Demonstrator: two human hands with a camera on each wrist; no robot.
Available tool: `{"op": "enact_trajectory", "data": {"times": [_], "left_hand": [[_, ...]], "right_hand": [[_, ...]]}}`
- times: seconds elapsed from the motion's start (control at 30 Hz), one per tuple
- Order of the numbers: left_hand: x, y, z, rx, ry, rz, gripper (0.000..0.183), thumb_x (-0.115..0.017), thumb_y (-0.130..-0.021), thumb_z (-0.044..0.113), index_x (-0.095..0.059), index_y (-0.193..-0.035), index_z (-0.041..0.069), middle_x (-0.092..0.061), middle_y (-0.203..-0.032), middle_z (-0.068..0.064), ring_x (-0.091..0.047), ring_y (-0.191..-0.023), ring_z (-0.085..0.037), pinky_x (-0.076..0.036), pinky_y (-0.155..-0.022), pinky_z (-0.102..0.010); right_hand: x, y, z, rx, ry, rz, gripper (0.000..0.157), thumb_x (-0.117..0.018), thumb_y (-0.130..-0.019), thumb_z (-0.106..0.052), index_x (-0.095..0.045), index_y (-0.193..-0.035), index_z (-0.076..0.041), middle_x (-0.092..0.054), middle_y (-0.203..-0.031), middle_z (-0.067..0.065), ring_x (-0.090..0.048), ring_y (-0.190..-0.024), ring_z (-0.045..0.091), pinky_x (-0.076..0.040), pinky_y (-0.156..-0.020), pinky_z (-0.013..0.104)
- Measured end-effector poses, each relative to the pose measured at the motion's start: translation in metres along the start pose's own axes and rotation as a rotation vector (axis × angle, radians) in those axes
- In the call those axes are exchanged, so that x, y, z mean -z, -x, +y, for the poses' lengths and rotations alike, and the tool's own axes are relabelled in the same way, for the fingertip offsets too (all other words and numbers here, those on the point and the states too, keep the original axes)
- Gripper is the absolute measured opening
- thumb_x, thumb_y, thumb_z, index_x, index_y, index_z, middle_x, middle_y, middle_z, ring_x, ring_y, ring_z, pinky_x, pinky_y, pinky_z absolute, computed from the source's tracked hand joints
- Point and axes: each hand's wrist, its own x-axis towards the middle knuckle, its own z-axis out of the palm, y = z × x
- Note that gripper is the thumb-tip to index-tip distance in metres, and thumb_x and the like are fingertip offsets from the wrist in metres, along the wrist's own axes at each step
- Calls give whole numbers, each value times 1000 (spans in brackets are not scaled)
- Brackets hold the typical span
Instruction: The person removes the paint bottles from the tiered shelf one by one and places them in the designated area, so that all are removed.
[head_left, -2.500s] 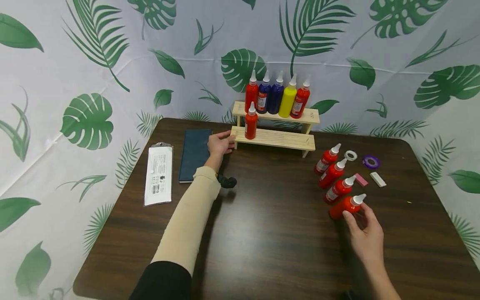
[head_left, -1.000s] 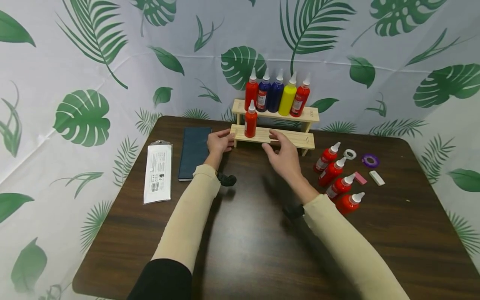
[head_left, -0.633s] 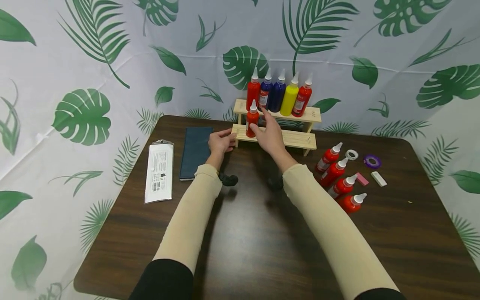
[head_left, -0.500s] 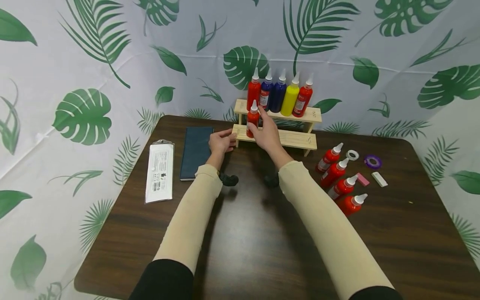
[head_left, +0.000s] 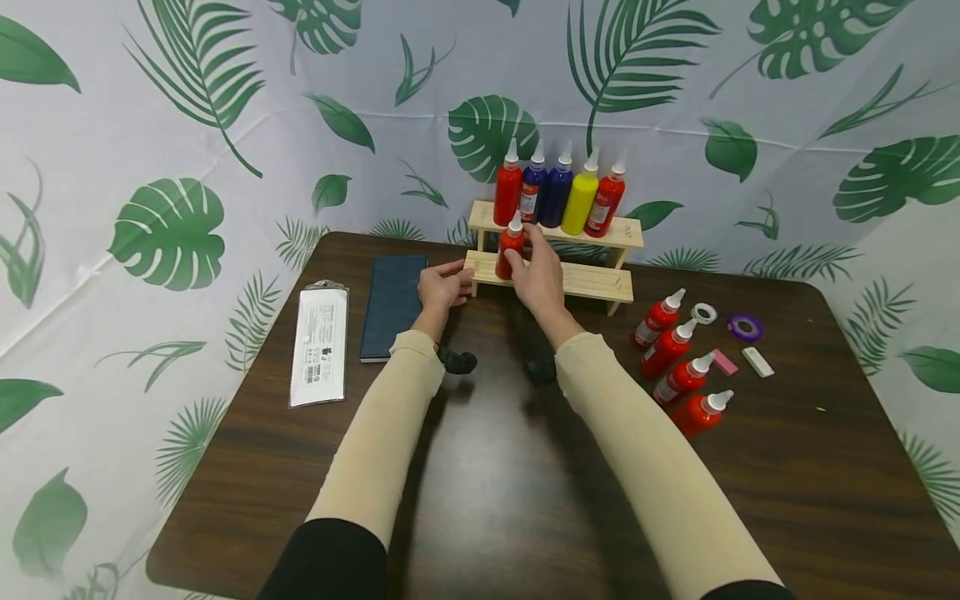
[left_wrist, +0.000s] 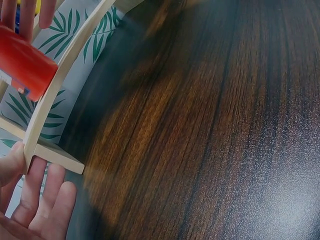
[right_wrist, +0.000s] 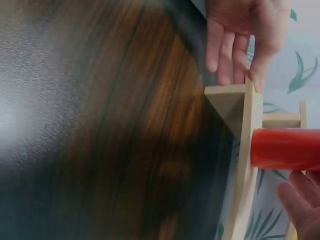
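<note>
Leftward of the fingers of the left hand [head_left: 442,285] lie a white packet [head_left: 318,346] and, nearer, a dark notebook [head_left: 388,312]. That hand pinches the left end of the lower shelf [head_left: 592,281] of the wooden stand [left_wrist: 62,159], thumb above, fingers beneath; the board looks light and stiff, sound to steady there. Between both hands' fingers, a red bottle [head_left: 509,247] sits with its base at that shelf; the right hand [head_left: 543,279] grips its body, thumb and forefinger curled round it. Smooth and perhaps slippery, it is probably weighty if full, its wall likely to give when squeezed; mid-body seems a better hold than the narrow nozzle [head_left: 515,222]. Behind the right fingers, five bottles [head_left: 557,196] stand on the upper shelf [head_left: 628,232]; well to their right, four more red bottles [head_left: 679,381] rest on the table [head_left: 487,475].
</note>
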Motion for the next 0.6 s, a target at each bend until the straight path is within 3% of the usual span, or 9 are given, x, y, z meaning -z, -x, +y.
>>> {"op": "enact_trajectory", "data": {"times": [0.17, 0.33, 0.6], "left_hand": [[-1, 0, 0, -1, -3, -2, 30, -75, -85, 24, -73, -114, 20, -74, -91, -8, -72, -76, -20, -59, -62, -32], [-3, -1, 0, -6, -8, 6, 31, -75, -84, 24, -73, -115, 19, -74, -90, -8, -72, -75, -20, -59, -60, -31], [-2, -3, -2, -8, -18, 16, 30, -75, -85, 25, -73, -114, 21, -74, -91, -7, -72, -70, -16, -58, -56, -28]], "right_hand": [[9, 16, 5, 11, -78, 71, 46, -60, -96, -22, -45, -139, -18, -55, -135, 5, -55, -118, 22, -47, -99, 38], [28, 45, 20, 3, -135, 163, 45, -62, -95, -19, -47, -138, -15, -57, -131, 10, -60, -111, 26, -50, -94, 39], [58, 88, 60, -80, 37, 333, 46, -61, -95, -21, -48, -139, -14, -54, -136, 11, -53, -120, 31, -41, -102, 50]]}}
